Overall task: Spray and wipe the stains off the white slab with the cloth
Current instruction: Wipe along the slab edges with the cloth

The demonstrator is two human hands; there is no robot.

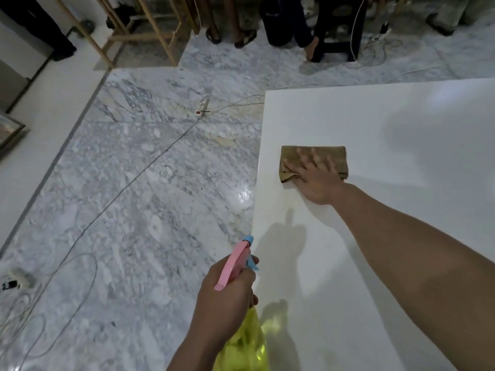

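Note:
The white slab (396, 236) fills the right half of the view, with its left edge running down the middle. A folded brown cloth (334, 156) lies flat near that left edge. My right hand (316, 180) presses on the cloth with fingers spread, blurred by motion. A faint yellowish stain (288, 202) shows on the slab just below the cloth. My left hand (227, 298) grips a yellow spray bottle (246, 346) with a pink and blue trigger head (235, 261), held beside the slab's left edge with the nozzle pointing away from me.
Grey marbled floor (147, 210) lies left of the slab, crossed by thin cables and a white power strip (202, 105). Wooden frame legs (150, 30), a dark stool (337, 28) and people's feet stand at the back. Another plug (16, 282) lies at far left.

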